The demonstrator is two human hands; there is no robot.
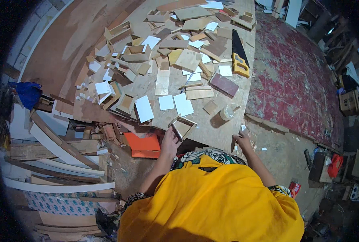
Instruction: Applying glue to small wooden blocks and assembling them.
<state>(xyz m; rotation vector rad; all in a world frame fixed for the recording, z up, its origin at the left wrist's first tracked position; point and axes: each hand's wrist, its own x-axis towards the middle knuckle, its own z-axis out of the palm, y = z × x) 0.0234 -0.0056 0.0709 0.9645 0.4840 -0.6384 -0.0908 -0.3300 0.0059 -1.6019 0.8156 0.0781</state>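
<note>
At the near edge of the worktable (157,123), my left hand (170,142) grips a small open wooden box (183,128) by its left side. The box is tilted, so its hollow inside shows. My right hand (242,140) is by the table's right corner with its fingers closed. A small white bit (243,128) shows at its fingertips; what it is, I cannot make out. Between the hands and a little farther back stands a clear jar (228,112) with something pale in it. White square pieces (183,105) lie just beyond the box.
A handsaw (240,56) with a yellow handle lies along the table's right side. Wood offcuts (187,60) and several small boxes (137,53) are heaped farther back. Boards (62,161) are stacked at lower left beside an orange panel (143,145). A worn red surface (292,76) extends at right.
</note>
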